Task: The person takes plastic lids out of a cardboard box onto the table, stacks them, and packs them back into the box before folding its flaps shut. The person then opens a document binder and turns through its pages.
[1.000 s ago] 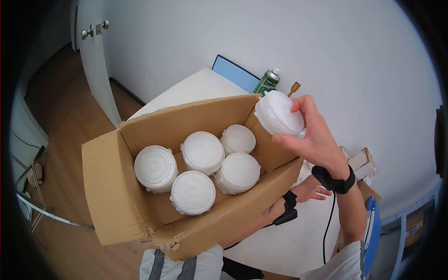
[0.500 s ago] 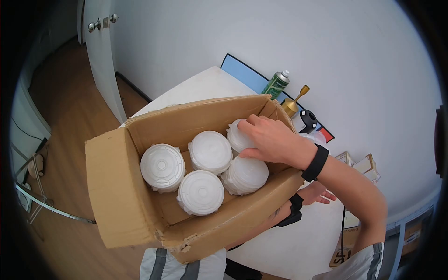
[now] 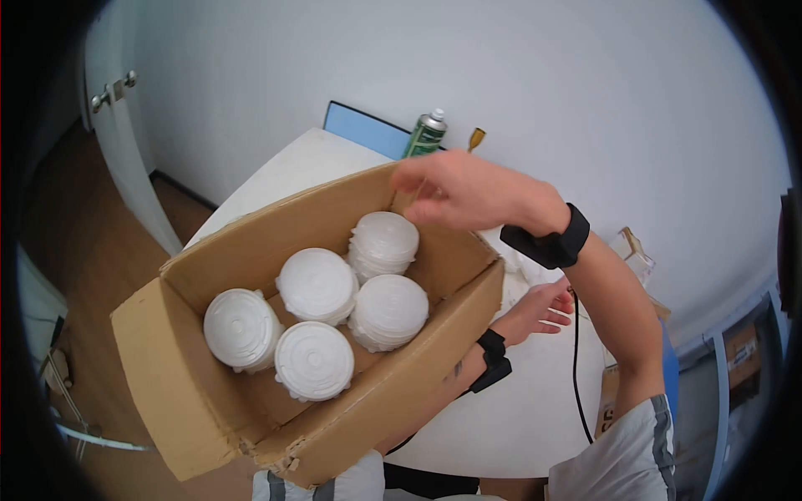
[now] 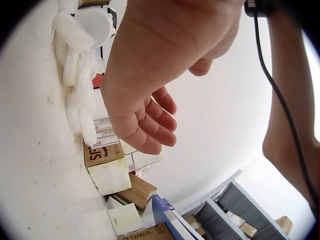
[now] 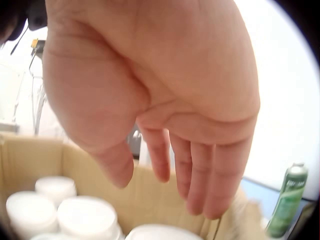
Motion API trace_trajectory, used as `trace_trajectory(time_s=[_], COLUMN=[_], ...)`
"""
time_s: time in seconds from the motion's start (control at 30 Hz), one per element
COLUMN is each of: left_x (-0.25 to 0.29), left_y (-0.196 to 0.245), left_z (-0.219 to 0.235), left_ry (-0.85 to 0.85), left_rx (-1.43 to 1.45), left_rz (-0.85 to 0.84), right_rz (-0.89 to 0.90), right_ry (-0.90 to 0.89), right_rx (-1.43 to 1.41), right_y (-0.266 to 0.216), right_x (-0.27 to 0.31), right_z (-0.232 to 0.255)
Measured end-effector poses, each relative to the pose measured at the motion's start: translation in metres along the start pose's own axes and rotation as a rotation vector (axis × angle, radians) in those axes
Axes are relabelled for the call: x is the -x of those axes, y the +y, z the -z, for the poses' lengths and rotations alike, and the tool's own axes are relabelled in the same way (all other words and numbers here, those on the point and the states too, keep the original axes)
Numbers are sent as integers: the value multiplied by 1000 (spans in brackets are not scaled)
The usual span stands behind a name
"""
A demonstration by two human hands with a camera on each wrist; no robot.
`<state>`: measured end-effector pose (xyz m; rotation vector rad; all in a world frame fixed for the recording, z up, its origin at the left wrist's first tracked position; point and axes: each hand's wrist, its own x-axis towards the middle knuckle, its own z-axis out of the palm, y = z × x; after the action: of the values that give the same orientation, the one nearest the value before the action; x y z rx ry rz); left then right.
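A cardboard box (image 3: 171, 376) with its top open holds several stacks of round white plastic lids (image 3: 317, 284). The stack in the far right corner (image 3: 384, 238) stands taller than the front one (image 3: 314, 361). My right hand (image 3: 468, 188) hovers over that far right corner, fingers loosely bent; in the right wrist view the palm (image 5: 160, 85) holds nothing. My left forearm runs along the near side of the box. Past its right end the left hand (image 3: 535, 313) hangs relaxed, with nothing in its fingers (image 4: 155, 125) in the left wrist view.
On the white table (image 3: 468, 426), a green spray can (image 3: 426, 134) and a blue panel (image 3: 363, 129) stand by the wall. Clear plastic pieces (image 4: 80, 85) and small cartons (image 4: 110, 175) lie beyond the left hand. A black cable (image 3: 576, 367) hangs from the wrist.
My right hand carried a stack of white lids, lowered it onto the far right stack, let go and rose away. The view has shifted; the left hand stays relaxed.
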<state>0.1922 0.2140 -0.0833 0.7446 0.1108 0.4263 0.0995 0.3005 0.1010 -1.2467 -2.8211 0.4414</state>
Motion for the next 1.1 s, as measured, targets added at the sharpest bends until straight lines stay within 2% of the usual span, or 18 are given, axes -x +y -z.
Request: trace_trajectory(time_s=[0.03, 0.07, 0.13, 0.2, 0.23, 0.27, 0.33, 0.4, 0.53, 0.63, 0.67, 0.73, 0.8, 0.87, 0.93, 1.0, 1.03, 1.1], left_x=[1, 5, 3, 0, -2, -3, -3, -4, -6, -11, -12, -15, -15, -6, 7, 1, -2, -5], left_y=[6, 8, 7, 1, -1, -3, -3, -1, -1, -7, -8, -10, -9, 1, 11, 5, 2, -4], left_z=[1, -2, -2, 2, 3, 4, 3, 4, 12, 22, 24, 27, 26, 17, -1, 0, 4, 10], left_ry=[-11, 27, 102, 219, 211, 244, 276, 297, 315, 450, 448, 622, 626, 633, 349, 268, 194, 197], left_rx=[-13, -28, -93, -143, -153, -131, -119, -85, -68, -61, -56, -127, -108, -90, 171, 160, 153, 186], left_rz=[38, 38, 39, 49, 44, 43, 39, 9, -27, -89, -86, -126, -78, -32, 56, 45, 26, 30], right_rz=[-67, -107, -269, -494, -615, -707, -658, -699, -735, -685, -690, -659, -653, -589, -590, -441, -441, -420], right_ry=[208, 219, 726, 701, 574, 315, 54, 183, 355, 571, 567, 708, 742, 825, 822, 868, 872, 830], right_rx=[-24, -2, 76, 195, 276, 332, 314, 335, 370, 26, 27, -112, -187, -705, -792, -1131, -1129, -1278], right_y=[0, 18, 76, 140, 187, 213, 263, 261, 244, 185, 173, 153, 123, 98, 93, 89, 88, 84], right_x=[15, 30, 65, 102, 122, 143, 188, 209, 236, 248, 255, 268, 280, 287, 294, 295, 294, 293], right_z=[25, 39, 49, 25, -2, -29, -99, -150, -165, -141, -139, -136, -128, -123, -128, -137, -140, -146])
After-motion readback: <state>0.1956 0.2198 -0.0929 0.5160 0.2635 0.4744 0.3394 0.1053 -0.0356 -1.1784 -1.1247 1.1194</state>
